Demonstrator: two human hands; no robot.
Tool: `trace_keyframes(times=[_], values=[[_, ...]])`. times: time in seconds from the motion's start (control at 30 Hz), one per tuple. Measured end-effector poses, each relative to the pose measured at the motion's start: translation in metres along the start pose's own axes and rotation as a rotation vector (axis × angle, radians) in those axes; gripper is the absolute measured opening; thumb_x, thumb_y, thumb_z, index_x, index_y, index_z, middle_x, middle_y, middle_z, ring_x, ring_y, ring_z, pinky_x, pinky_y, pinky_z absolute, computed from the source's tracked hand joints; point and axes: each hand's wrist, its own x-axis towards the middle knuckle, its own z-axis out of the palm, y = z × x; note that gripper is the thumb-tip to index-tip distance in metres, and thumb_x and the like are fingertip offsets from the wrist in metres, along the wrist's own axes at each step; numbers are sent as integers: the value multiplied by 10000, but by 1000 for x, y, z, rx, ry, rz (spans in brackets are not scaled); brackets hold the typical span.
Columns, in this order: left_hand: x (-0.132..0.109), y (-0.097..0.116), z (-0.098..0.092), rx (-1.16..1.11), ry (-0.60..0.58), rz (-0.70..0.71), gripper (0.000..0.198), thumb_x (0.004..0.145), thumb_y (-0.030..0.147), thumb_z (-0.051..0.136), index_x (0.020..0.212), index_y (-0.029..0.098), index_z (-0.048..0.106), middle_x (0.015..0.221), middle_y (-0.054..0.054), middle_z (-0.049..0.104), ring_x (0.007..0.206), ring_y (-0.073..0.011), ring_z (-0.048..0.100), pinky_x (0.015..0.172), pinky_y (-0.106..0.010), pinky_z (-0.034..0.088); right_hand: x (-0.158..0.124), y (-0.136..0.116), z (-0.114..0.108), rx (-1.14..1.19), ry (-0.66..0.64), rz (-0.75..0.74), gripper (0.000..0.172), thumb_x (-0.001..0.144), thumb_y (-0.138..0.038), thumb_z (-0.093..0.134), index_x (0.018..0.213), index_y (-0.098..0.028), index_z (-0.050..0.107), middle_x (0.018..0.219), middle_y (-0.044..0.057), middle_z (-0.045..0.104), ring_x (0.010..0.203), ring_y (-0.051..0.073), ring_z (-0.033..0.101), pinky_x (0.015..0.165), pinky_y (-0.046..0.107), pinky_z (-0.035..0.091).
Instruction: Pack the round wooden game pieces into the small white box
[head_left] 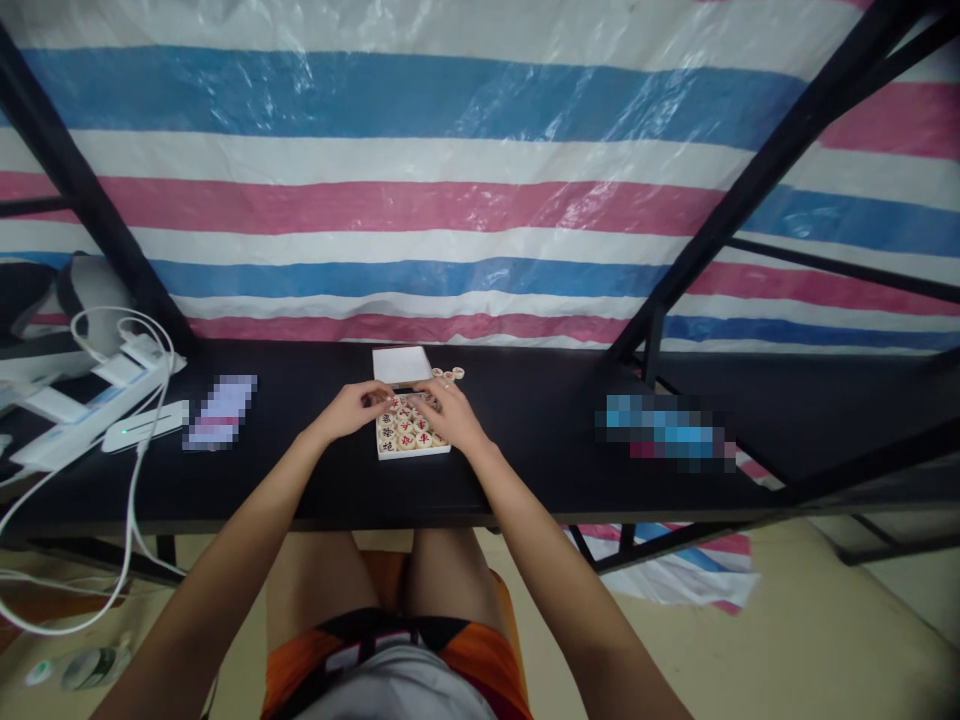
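Note:
A white box (414, 454) of round Chinese chess pieces (406, 439) stands on the black desk, with red and black characters on the pieces. My left hand (354, 410) is at the box's far left corner, fingers bent and thumb apart, tips by the pieces. From the right, my right hand (454, 412) reaches over the far right part of the box with its fingers stretched over the pieces. Its palm hides some of them. Just behind the box lies a white lid or tray (401, 366). Several loose chess pieces (448, 374) sit to its right.
On the left are a phone-like blurred item (221, 412), a white device (146, 427) and a power strip (97, 410) with looping cables. A blurred blue packet (664, 430) lies right. Black frame bars (739, 215) slant at both sides before striped sheeting (420, 205).

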Motion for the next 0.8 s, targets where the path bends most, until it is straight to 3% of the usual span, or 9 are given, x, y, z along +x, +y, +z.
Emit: trace_keyframes(times=[0.1,0.2,0.33,0.6,0.73,0.8], values=[[0,-9,-6,31,-35,-33,305,813,429,576,947,172,671,778,-11,670,681,-144,558,652,-255,426,2,14,-1,8,61,169,195,905,-289,472,951,-185,630,928,51,650,884,164,586,875,287,434],[0,-15,-8,83,-39,-19,290,825,426,568,929,182,685,794,-19,658,726,-156,574,699,-268,436,2,30,-1,6,20,289,167,866,-257,488,903,-187,635,840,23,641,798,150,586,807,261,441],[1,-19,-7,145,12,23,280,824,432,579,883,190,707,860,-39,623,794,-167,586,752,-281,437,1,39,0,3,-6,317,169,847,-252,491,862,-196,650,820,15,651,778,148,589,773,253,433],[1,-26,-12,70,-27,-60,353,797,493,603,955,184,663,790,-14,617,727,-156,574,695,-272,442,0,36,-2,43,-50,375,210,858,-300,499,963,-215,659,775,3,681,721,151,617,745,252,446],[-3,-27,-23,-130,-165,-213,487,691,496,708,1042,180,587,699,22,620,662,-153,592,627,-257,436,0,41,-9,17,1,431,234,847,-219,452,911,-219,677,794,4,703,745,151,635,749,250,456],[-5,-25,-26,-219,-258,-237,529,642,452,756,1059,184,572,726,12,655,702,-167,625,660,-268,454,-1,42,-11,35,-46,436,233,828,-201,459,846,-211,692,781,1,710,744,150,642,742,244,464]])
